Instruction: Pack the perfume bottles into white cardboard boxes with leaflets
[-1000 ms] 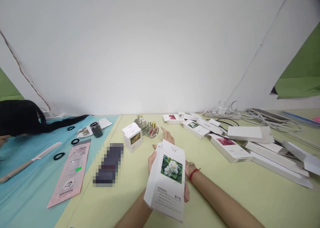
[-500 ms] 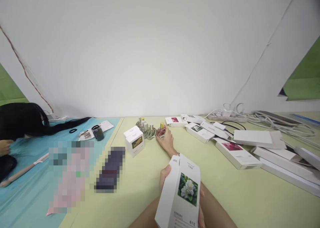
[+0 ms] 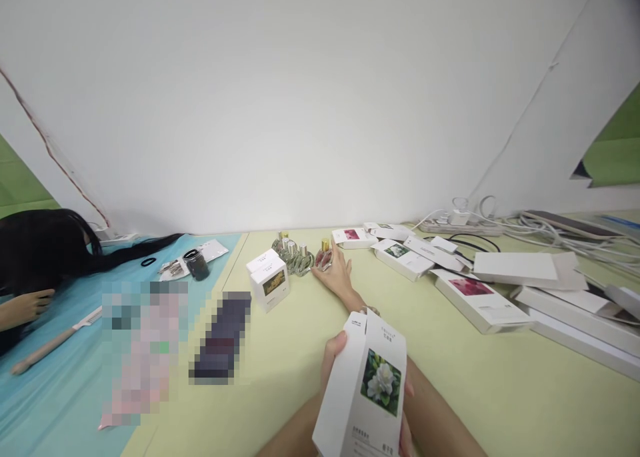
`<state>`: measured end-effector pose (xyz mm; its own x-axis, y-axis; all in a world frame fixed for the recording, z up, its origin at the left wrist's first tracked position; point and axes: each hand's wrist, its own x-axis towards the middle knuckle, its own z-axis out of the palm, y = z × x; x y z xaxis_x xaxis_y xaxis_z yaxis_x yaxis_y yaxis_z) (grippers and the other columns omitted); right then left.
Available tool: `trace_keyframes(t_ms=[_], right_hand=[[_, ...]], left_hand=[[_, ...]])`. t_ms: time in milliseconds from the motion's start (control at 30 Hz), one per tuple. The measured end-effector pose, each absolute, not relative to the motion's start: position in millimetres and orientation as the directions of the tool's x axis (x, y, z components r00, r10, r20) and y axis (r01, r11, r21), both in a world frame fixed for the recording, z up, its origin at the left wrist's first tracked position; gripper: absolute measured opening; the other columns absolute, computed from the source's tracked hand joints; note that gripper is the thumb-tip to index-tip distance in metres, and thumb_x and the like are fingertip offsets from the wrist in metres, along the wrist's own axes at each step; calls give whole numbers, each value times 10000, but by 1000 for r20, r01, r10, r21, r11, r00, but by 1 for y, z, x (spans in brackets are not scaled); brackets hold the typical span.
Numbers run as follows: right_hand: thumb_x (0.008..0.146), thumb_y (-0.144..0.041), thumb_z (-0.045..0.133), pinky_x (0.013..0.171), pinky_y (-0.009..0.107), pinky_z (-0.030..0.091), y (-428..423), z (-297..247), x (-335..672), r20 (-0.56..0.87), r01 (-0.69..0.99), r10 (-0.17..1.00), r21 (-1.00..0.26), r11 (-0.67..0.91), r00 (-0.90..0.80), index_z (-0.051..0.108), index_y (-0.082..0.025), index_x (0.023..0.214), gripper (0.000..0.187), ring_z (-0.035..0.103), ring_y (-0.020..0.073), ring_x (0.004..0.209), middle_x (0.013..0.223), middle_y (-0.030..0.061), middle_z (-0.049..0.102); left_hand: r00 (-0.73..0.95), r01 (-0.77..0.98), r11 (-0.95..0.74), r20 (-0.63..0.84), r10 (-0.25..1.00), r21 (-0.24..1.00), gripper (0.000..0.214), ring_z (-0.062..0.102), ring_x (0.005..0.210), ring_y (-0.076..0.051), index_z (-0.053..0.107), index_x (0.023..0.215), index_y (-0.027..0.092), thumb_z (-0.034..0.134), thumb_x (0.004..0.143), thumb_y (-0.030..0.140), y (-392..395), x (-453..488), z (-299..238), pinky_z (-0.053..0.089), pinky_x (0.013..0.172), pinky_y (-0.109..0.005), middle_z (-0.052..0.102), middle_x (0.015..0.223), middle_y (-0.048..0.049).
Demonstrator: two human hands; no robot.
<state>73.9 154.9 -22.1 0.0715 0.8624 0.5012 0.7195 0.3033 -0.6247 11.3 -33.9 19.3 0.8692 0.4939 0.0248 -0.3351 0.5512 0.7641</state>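
My left hand [image 3: 335, 353] grips a tall white carton with a white flower picture [image 3: 367, 390], held upright near the bottom of the view. My right hand [image 3: 337, 277] reaches far forward across the pale green table [image 3: 475, 383]. Its fingers close round a small perfume bottle with reddish liquid and a gold cap [image 3: 323, 255]. That bottle stands at the right end of a cluster of small glass perfume bottles [image 3: 295, 257]. A small white box with a yellowish picture [image 3: 270, 282] stands just left of the cluster.
Flat white cartons with flower pictures [image 3: 470, 293] lie to the right, with long white boxes [image 3: 565, 310] and a power strip with cables [image 3: 460, 225] behind. On a blue cloth [image 3: 60, 383] at left lie a comb [image 3: 50, 340], hair ties and a dark jar [image 3: 196, 263]. Another person's hand [image 3: 27, 305] and long black hair [image 3: 45, 247] show there.
My right hand left the carton and stretched forward to the gold-capped bottle, closing on it. The carton in my left hand dropped lower in the view. The other person's hand came into view.
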Motion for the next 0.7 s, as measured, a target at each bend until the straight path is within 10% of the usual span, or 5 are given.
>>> trace_keyframes(t_ms=[367,700], right_hand=[[808,-348,459,1093,459,92,132,19,51,737,709,606,-254,658,-298,134,-180,1379,677,276,224,1283,1341,105,381],[858,-243,407,865,351,401,121,29,45,565,709,759,-386,590,-324,324,-209,1294,445,495,219,1056,1131,105,520]], left_hand=[[852,-451,551,154,501,703,969,518,372,-229,588,888,57,168,496,838,-33,7,16,372,427,-308,580,478,-108],[880,-292,459,48,473,839,1081,525,396,-190,578,962,63,-123,532,764,-25,-8,29,365,463,-297,562,479,-57]])
